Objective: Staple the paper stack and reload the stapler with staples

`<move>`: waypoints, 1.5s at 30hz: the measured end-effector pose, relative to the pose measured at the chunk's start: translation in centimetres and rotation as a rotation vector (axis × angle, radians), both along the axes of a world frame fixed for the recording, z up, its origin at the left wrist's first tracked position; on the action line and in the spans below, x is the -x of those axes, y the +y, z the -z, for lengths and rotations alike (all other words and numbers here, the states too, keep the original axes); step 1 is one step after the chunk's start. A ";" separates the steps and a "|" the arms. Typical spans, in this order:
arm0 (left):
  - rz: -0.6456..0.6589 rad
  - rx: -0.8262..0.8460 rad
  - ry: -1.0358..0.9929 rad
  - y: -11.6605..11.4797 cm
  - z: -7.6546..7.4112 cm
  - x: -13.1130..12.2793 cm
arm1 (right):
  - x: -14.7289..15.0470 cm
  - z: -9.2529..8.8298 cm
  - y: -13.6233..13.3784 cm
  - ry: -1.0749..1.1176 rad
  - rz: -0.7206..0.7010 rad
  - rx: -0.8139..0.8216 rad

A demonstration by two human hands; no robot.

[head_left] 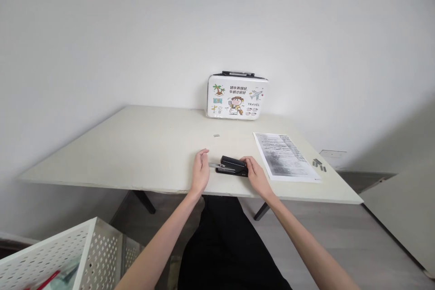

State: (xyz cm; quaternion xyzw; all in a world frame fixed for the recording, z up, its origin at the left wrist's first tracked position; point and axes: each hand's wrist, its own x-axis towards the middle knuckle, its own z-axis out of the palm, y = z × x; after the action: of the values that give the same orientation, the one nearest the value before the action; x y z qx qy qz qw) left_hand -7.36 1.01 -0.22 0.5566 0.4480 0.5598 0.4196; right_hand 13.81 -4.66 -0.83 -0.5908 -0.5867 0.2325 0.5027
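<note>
A black stapler [231,166] lies on the pale table [142,149] near its front edge, its metal tip pointing left. My right hand [255,175] rests on the stapler's right end, fingers curled over it. My left hand [200,172] hovers just left of the metal tip, fingers loosely bent and apart, holding nothing. A printed sheet of paper [284,156] lies right of the stapler.
A white cartoon-printed case [237,96] stands against the wall at the back. A small strip of staples [216,135] lies mid-table and more staple strips [319,165] sit by the right edge. A white perforated basket [50,253] is at lower left.
</note>
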 end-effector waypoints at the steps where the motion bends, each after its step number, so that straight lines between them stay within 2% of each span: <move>1: -0.015 0.003 0.000 -0.1 -0.1 0.0 | 0.0 0.0 0.0 -0.018 -0.002 0.001; 4: -0.018 0.025 -0.015 -0.1 -0.2 0.0 | 0.0 -0.2 -0.1 -0.035 -0.004 0.004; 10: 0.061 0.055 -0.051 0.3 0.4 0.0 | 0.2 -0.8 -0.6 -0.009 -0.013 0.050; 16: 0.084 0.019 -0.110 0.5 0.3 -0.2 | 0.4 -1.3 -0.9 -0.073 -0.112 0.057; 26: 0.103 0.043 -0.137 0.3 -0.3 -0.3 | 0.1 -0.6 -0.6 -0.091 -0.108 0.029; 37: 0.106 0.057 -0.125 0.4 -0.5 -0.1 | 0.3 -0.8 -1.0 -0.066 -0.108 -0.007; 41: 0.089 0.082 -0.134 0.5 -0.6 0.0 | 0.5 -0.7 -1.2 -0.088 -0.103 -0.076; 45: 0.095 0.194 -0.328 0.9 -1.1 -0.2 | 0.7 -0.5 -1.3 -0.137 -0.089 -0.254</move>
State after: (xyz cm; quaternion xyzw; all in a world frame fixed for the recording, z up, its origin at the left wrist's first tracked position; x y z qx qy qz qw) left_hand -7.13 1.88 0.91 0.4355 0.3987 0.5766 0.5647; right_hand 13.07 -5.99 -0.33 -0.5103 -0.6700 0.1378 0.5213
